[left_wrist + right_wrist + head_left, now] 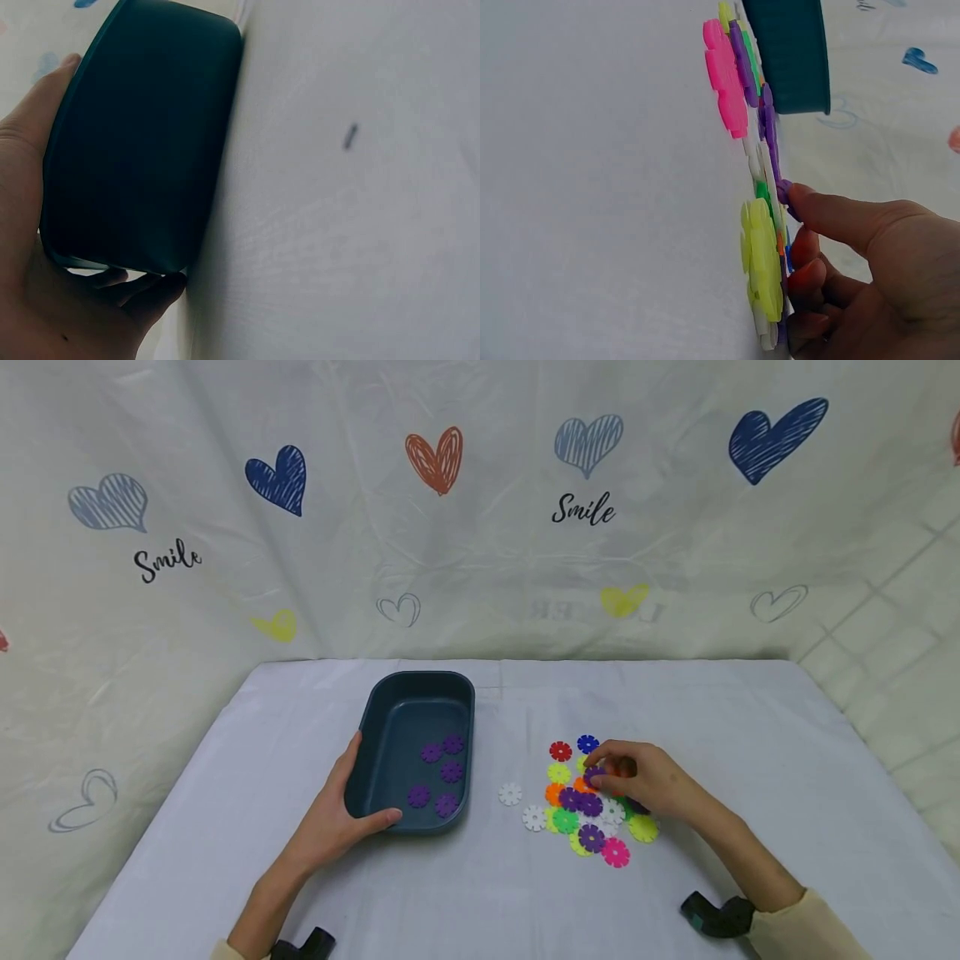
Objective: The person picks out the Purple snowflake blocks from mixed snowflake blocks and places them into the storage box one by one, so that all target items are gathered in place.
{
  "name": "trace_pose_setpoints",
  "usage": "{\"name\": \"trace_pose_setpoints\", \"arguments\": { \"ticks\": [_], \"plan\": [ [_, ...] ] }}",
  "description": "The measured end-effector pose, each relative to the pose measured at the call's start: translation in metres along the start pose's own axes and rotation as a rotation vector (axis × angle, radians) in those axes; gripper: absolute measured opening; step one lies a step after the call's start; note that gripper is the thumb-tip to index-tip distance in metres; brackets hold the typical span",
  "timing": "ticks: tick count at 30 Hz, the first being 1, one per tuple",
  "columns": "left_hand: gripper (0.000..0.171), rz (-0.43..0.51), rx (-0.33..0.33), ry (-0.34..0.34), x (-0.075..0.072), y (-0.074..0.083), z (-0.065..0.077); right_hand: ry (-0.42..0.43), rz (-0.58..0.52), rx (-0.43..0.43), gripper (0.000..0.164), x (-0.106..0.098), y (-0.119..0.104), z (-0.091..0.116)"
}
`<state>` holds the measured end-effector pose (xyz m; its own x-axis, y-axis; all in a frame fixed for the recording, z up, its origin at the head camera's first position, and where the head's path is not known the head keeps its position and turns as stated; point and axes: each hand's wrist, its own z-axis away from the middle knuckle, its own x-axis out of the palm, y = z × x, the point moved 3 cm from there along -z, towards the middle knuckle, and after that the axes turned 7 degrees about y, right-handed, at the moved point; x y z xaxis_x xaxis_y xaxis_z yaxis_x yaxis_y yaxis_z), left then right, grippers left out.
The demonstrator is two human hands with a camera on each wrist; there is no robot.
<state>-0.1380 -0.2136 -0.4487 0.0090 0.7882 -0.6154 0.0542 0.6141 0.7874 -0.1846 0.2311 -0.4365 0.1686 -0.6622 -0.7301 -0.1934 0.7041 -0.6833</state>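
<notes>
My left hand (336,820) grips the near left corner of a dark teal plastic tub (390,747), thumb at the near rim and fingers along the outer side. Several purple notched discs, such as this purple disc (452,772), lie on the tub's floor. To the right, my right hand (663,781) pinches a purple notched disc (784,191) between thumb and fingers, right over a pile of similar discs. The pile mixes purple, white, green, orange, red, blue, and yellow, with a pink disc (616,852) at its near edge. My right fingers hide part of the pile.
A white cloth (450,902) covers the table. Between tub and pile lies a lone white disc (510,794). Behind the table hangs a curtain (495,543) printed with hearts. Each wrist bears a black device, such as this right wrist camera (718,917).
</notes>
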Motion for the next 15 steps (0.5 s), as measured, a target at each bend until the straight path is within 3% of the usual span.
{"name": "trace_pose_setpoints", "arguments": {
  "ticks": [15],
  "plan": [
    [0.126, -0.001, 0.006, 0.001, -0.0007, 0.0008, 0.0004, 0.065, -0.061, -0.048, 0.024, -0.0029, -0.0016, -0.0017]
  ]
}}
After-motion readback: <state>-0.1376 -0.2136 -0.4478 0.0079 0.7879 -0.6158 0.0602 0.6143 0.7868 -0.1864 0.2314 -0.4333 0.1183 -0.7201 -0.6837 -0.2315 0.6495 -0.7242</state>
